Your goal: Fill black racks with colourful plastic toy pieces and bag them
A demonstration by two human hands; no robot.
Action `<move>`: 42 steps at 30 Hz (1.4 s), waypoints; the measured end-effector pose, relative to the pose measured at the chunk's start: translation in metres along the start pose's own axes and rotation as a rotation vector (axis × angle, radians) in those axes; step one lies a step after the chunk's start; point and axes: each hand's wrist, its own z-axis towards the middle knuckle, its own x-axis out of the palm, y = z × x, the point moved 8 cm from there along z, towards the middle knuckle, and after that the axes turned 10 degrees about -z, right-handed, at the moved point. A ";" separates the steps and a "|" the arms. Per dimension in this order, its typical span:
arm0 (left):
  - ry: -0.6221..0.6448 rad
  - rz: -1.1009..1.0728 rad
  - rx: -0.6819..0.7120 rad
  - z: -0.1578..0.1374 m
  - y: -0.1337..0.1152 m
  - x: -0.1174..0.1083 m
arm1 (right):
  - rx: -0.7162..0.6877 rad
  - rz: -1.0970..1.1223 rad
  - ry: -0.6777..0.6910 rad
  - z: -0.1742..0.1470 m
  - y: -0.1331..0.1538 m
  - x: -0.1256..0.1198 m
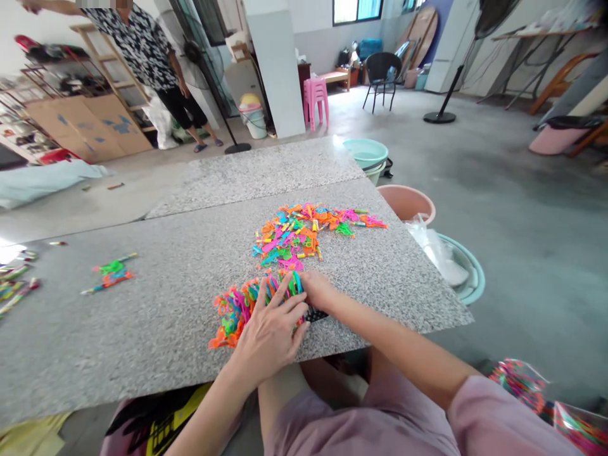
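A packed row of small bright plastic pieces (232,310) in orange, pink, green and blue stands along the table's near edge. Across it lies my left hand (268,326), fingers spread and resting on the tops. My right hand (319,290) is closed at the row's right end, its fingertips against a green-blue plastic piece (297,282). Under that hand part of a black perforated holder (314,314) shows; the row hides the rest. Just beyond is a loose heap of similar pieces (285,237), some with yellow-banded stick parts.
Several pencil-like sticks (19,291) lie at the left of the speckled stone table (180,304), near a small coloured group (113,272). Basins (408,201) stand beyond the right edge. Bags of bright pieces (517,383) are on the floor at lower right. A person (142,54) stands at far left.
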 end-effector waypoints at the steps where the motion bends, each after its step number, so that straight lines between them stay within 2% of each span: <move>1: -0.003 -0.002 -0.002 0.000 0.000 0.000 | -0.007 -0.022 0.006 0.000 0.000 0.002; 5: -0.012 0.002 0.009 -0.001 0.000 0.001 | -0.059 -0.020 0.016 0.000 0.003 0.010; 9: -0.029 -0.007 0.009 -0.003 0.002 0.000 | -0.044 0.026 -0.019 -0.002 0.004 0.014; 11: -0.035 -0.007 0.007 -0.005 0.002 0.000 | -0.127 0.034 -0.007 0.001 0.003 0.011; 14: -0.051 -0.007 0.003 -0.006 0.003 0.000 | -0.200 -0.064 -0.091 0.019 -0.017 -0.016; 17: -0.063 -0.013 0.006 -0.007 0.003 0.001 | -0.081 -0.332 -0.177 0.055 -0.057 -0.048; 20: -0.064 -0.018 -0.007 -0.007 0.003 0.001 | -0.100 -0.494 -0.093 0.087 -0.075 -0.055; 23: -0.062 -0.009 -0.011 -0.008 0.002 0.002 | -0.162 -0.492 -0.043 0.094 -0.079 -0.054; 26: -0.069 -0.003 0.005 -0.007 0.000 0.002 | -0.126 -0.407 -0.106 0.068 -0.091 -0.059; 29: -0.081 -0.009 0.012 -0.006 0.002 0.003 | 0.060 -0.160 -0.180 0.020 -0.117 -0.061; 31: -0.080 -0.021 0.030 -0.004 0.004 0.004 | 0.193 0.058 -0.116 -0.011 -0.132 -0.047; 33: -0.049 -0.036 0.060 -0.003 0.003 0.007 | 0.265 0.229 -0.032 -0.034 -0.136 -0.031; 36: 0.000 -0.037 0.069 0.000 0.003 0.008 | 0.331 0.258 -0.041 -0.055 -0.127 -0.029; 38: 0.016 -0.030 0.055 0.000 0.002 0.007 | 0.361 0.197 -0.118 -0.064 -0.115 -0.038; 42: 0.038 -0.027 0.045 0.001 -0.001 0.006 | 0.328 0.198 -0.258 -0.084 -0.077 -0.048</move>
